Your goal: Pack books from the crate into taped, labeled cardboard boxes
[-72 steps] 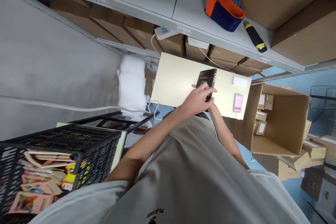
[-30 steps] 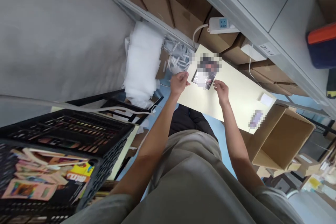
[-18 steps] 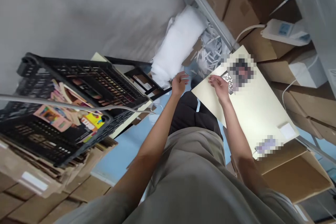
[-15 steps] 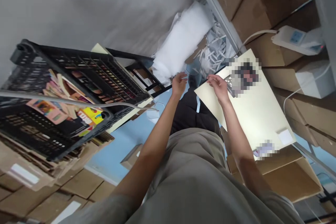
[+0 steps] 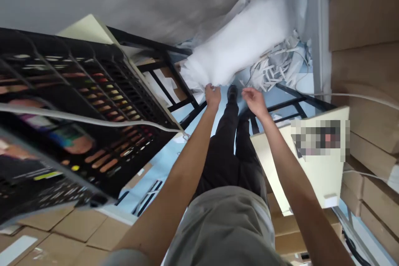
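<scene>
Looking down in the head view: left hand (image 5: 213,94) is hanging before the near end of the white bundle (image 5: 246,45), fingers curling with a gap to the thumb; contact cannot be told. Right hand (image 5: 254,100) is holding nothing visible, fingers loosely apart. Both are being held forward, presumably to stay off the crate (image 5: 127,85) and the surface (image 5: 324,174). Bundle is lying by the wall (image 5: 156,0), probably for storage. Counting: two hands, one bundle, one crate, one masked item (image 5: 319,139) on the surface; paper strips (image 5: 271,72) are tangling beyond count.

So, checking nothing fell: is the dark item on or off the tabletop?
On: the pixelated dark item lies on the cream tabletop, inside its edges.
</scene>
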Demonstrator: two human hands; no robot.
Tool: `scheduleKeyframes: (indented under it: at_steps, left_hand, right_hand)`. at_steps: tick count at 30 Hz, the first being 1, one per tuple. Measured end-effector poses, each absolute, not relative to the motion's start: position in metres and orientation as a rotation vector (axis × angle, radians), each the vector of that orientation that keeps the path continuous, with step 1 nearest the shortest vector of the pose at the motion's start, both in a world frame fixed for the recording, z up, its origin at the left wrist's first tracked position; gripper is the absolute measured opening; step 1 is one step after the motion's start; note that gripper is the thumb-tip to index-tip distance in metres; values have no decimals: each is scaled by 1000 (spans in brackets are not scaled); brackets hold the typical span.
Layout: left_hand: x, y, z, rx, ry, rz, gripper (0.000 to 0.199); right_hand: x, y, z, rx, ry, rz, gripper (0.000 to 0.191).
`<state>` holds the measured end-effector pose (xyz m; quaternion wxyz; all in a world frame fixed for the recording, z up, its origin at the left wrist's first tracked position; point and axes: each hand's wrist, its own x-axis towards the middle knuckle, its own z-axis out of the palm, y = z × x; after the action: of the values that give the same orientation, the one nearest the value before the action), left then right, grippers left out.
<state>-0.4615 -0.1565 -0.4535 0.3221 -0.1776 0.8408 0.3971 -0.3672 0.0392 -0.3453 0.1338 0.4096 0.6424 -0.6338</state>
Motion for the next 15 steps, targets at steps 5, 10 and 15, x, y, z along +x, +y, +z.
scheduleKeyframes:
  at_steps: [5, 10, 15]
  left_hand:
    - [-501, -159, -533, -896, 2250, 885, 51]
    - [-519, -166, -611, -946, 2271, 913, 64]
    - [-515, -171, -654, -995, 2165, 957, 53]
  right_hand:
    - [-417, 31, -429, 1082, 1953, -1622, 9]
    - [-447, 10, -509, 1043, 2009, -1547, 10]
    - [-451, -10, -559, 1090, 2043, -1433, 10]
